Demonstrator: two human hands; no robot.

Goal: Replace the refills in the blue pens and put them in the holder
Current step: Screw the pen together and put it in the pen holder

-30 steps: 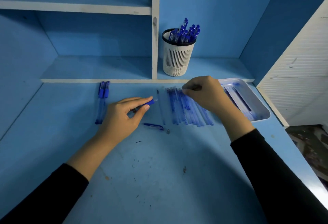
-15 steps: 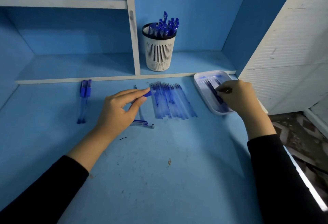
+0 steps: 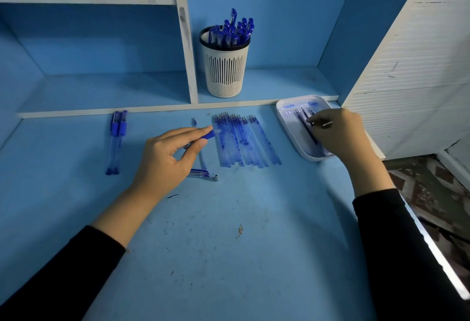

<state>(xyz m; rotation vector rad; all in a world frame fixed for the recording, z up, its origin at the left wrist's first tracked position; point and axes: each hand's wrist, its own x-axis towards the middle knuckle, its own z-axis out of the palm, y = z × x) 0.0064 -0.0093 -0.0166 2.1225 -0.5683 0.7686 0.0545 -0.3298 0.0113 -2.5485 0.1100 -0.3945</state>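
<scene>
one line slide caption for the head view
Left hand holds a blue pen barrel while right hand pinches a refill over the white tray.

We find open room on the blue bench (image 3: 229, 244) near us; farther back, a row of translucent blue refills (image 3: 244, 142) and a white rectangular plastic tray (image 3: 290, 130) stand in the way.

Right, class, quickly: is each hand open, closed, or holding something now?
Left hand: closed, pinching a blue pen barrel.
Right hand: closed, pinching a thin refill over the white tray.
</scene>
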